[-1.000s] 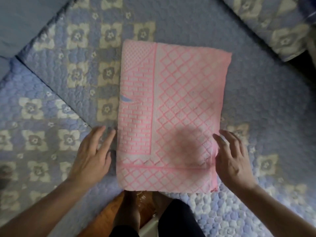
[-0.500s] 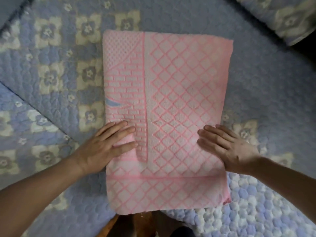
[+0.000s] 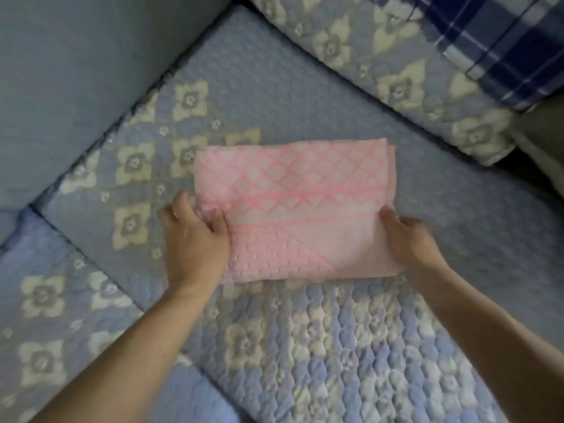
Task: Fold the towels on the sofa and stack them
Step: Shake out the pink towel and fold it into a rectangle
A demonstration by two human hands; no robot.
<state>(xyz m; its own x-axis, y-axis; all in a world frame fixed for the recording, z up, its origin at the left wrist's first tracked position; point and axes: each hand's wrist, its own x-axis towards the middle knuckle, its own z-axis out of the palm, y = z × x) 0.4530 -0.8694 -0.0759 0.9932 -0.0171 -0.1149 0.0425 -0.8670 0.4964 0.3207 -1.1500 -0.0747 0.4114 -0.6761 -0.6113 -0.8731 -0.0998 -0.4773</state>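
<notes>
Both hands — left hand [image 3: 195, 239], right hand [image 3: 409, 239] — grip opposite near corners of the folded pink towel [image 3: 293, 206] lying on the quilted sofa cover [image 3: 335, 346].

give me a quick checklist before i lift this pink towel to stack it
1. Left hand on the pink towel's left edge: ok.
2. Right hand on its right edge: ok.
3. Towel folded compactly: ok.
4. Layers aligned: not ok, one peeks out at the far right corner.
5. Stack to put it on: cannot tell, none in view.
6. Quilted sofa cover free beside towel: ok.
</notes>
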